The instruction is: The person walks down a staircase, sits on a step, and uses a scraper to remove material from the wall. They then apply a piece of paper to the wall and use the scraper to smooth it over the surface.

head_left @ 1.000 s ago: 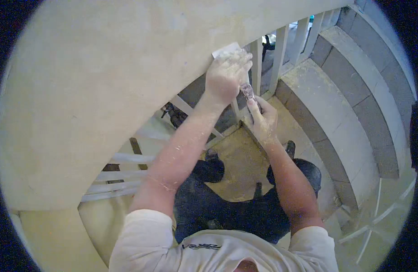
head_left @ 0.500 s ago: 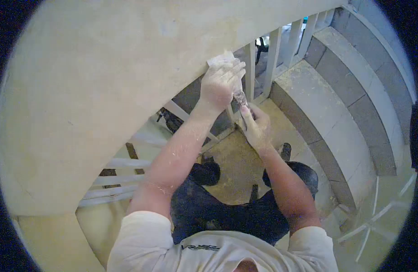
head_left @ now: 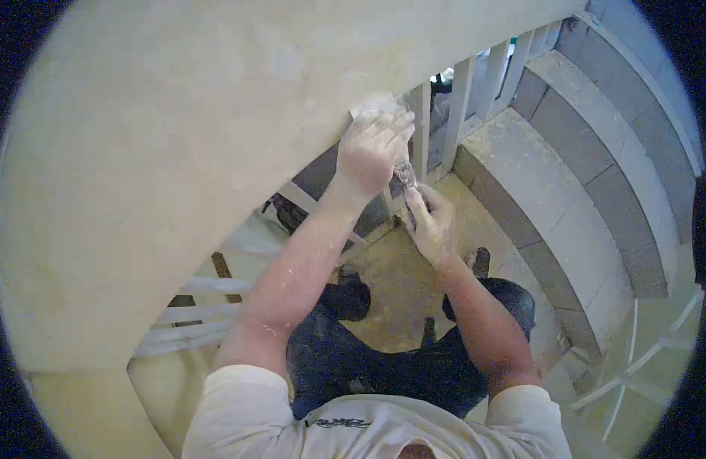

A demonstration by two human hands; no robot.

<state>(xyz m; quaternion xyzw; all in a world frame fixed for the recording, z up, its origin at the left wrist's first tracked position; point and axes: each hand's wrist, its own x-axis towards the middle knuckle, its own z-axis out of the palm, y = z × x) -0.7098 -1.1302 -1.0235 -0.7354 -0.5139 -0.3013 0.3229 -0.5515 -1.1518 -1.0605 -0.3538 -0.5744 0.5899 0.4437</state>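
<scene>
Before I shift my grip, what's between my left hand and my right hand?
A dark-streaked stretch of the tool lies between your left hand and your right hand, which grips it; the head view shows this.

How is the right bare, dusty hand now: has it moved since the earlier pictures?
Yes, slightly: judged against the nearest grey-tiled curved step, the right hand has moved downward in the picture.

Wall [head_left: 177, 153] at ten o'clock is matt, mostly smooth. Steps [head_left: 538, 164] at two o'clock appear matt, dusty. Shirt [head_left: 391, 417] at six o'clock is matt cloth.
</scene>
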